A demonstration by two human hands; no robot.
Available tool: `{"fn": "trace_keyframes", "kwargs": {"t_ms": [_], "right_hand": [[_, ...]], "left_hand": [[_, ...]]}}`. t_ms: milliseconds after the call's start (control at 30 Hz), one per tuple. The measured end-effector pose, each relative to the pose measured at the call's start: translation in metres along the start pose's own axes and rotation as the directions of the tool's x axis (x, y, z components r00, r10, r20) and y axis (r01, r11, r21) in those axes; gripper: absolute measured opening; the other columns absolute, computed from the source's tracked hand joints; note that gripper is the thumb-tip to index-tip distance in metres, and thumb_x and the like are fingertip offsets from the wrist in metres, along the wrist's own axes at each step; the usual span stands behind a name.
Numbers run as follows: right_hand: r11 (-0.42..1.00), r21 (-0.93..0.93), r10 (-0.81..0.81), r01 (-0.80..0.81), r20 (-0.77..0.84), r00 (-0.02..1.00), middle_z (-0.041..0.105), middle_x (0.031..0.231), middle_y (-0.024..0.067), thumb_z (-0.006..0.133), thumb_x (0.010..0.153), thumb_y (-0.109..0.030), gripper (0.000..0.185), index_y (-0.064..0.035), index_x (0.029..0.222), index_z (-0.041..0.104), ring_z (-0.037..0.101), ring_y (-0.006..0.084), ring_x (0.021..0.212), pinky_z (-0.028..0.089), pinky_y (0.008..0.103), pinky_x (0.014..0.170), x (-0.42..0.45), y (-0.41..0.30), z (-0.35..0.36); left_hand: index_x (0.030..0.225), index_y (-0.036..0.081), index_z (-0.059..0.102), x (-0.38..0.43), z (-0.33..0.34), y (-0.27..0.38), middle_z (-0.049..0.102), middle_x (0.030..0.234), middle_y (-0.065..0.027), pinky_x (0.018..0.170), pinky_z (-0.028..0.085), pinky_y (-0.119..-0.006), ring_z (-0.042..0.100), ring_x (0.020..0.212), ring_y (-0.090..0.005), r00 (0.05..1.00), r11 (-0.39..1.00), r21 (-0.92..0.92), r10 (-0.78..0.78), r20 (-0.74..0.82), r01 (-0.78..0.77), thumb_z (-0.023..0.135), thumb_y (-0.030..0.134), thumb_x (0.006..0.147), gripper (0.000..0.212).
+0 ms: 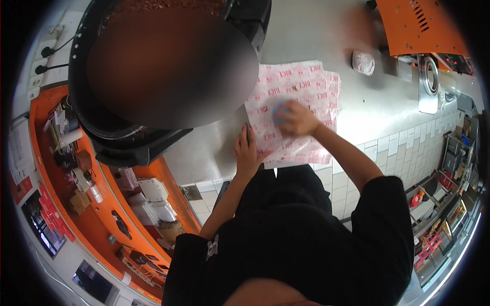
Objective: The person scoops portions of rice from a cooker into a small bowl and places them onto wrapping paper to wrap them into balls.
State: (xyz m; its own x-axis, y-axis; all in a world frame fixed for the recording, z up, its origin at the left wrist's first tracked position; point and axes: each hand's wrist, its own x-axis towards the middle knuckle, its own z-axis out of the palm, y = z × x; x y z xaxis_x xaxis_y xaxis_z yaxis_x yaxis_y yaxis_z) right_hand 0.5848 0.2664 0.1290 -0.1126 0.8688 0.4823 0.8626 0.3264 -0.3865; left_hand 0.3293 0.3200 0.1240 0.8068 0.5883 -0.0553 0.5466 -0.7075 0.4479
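A stack of white wrapping paper sheets [291,143] with red print lies on the steel counter [203,149], its near edge close to my body. Over the middle of the sheets, my right hand [296,120] is closed around a small blue object [281,111], too blurred by motion to name. My left hand [247,153] rests at the left edge of the paper, fingers pointing away and thumb on the sheets. A narrow dark strip shows between its fingers; whether it is a thing or a shadow is unclear. Small dark specks mark the top sheet.
A large black pot [86,111] with brown contents stands left, partly blurred out. A small paper-wrapped packet [363,63] lies right, near an orange machine [421,26]. Orange shelving [95,191] holds boxes and plastic containers. A pale tiled surface [377,160] lies below the counter.
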Motion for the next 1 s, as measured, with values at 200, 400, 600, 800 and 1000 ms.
{"fn": "trace_keyframes", "kwargs": {"t_ms": [200, 400, 600, 800, 1000], "right_hand": [[0.998, 0.063, -0.013, 0.011, 0.019, 1.000, 0.061, 0.110, 0.0049, 0.072, 0.062, -0.018, 0.028, -0.0130, 0.089, 0.067, 0.055, 0.0307, 0.107, 0.049, 0.0443, 0.088, -0.001, 0.007, -0.006], [0.999, 0.026, 0.045, -0.045, 0.000, 0.999, 0.059, 0.109, 0.0029, 0.073, 0.063, -0.019, 0.030, -0.0150, 0.092, 0.066, 0.055, 0.0266, 0.106, 0.046, 0.0437, 0.090, 0.008, -0.007, -0.009], [0.993, -0.050, 0.095, -0.106, -0.177, 0.979, 0.056, 0.116, 0.0060, 0.075, 0.065, -0.020, 0.038, -0.0154, 0.101, 0.066, 0.052, 0.0310, 0.110, 0.044, 0.0466, 0.093, 0.007, -0.018, -0.036], [0.622, -0.155, 0.608, -0.767, -0.521, 0.599, 0.050, 0.125, 0.0170, 0.075, 0.076, -0.023, 0.041, -0.0142, 0.115, 0.063, 0.045, 0.0375, 0.118, 0.038, 0.0473, 0.098, -0.089, 0.001, -0.076], [0.474, -0.415, 0.706, -0.776, -0.348, 0.617, 0.043, 0.136, 0.0183, 0.075, 0.075, -0.032, 0.057, -0.0192, 0.127, 0.056, 0.039, 0.0405, 0.125, 0.031, 0.0541, 0.102, -0.090, -0.003, -0.103]], "left_hand": [[0.143, 0.003, 0.034, 0.003, 0.000, 0.004, 0.026, 0.151, -0.0232, 0.101, 0.030, -0.049, 0.038, 0.123, -0.0394, 1.000, 1.000, -0.029, 0.001, -0.002, -0.001, 0.066, 0.049, 0.079, 0.085], [0.136, 0.002, 0.042, -0.004, -0.006, 0.006, 0.028, 0.149, -0.0241, 0.101, 0.030, -0.049, 0.038, 0.123, -0.0407, 0.993, 0.994, -0.081, 0.070, -0.091, -0.077, 0.069, 0.043, 0.080, 0.075], [0.120, 0.002, 0.055, -0.004, -0.025, 0.009, 0.056, 0.123, -0.0176, 0.096, 0.035, -0.046, 0.051, 0.110, -0.0346, 0.999, 0.933, -0.359, 0.029, -0.015, -0.033, 0.062, 0.019, 0.085, 0.039], [0.119, 0.008, 0.060, 0.007, -0.033, -0.001, 0.061, 0.105, -0.0103, 0.085, 0.041, -0.043, 0.054, 0.099, -0.0311, 0.973, 0.941, -0.313, 0.180, 0.146, -0.127, 0.060, 0.008, 0.076, 0.043], [0.113, 0.018, 0.067, 0.024, -0.033, 0.005, 0.060, 0.102, -0.0079, 0.085, 0.041, -0.041, 0.056, 0.093, -0.0250, 0.974, 0.976, -0.015, 0.218, -0.065, -0.219, 0.064, 0.004, 0.070, 0.045]]}}
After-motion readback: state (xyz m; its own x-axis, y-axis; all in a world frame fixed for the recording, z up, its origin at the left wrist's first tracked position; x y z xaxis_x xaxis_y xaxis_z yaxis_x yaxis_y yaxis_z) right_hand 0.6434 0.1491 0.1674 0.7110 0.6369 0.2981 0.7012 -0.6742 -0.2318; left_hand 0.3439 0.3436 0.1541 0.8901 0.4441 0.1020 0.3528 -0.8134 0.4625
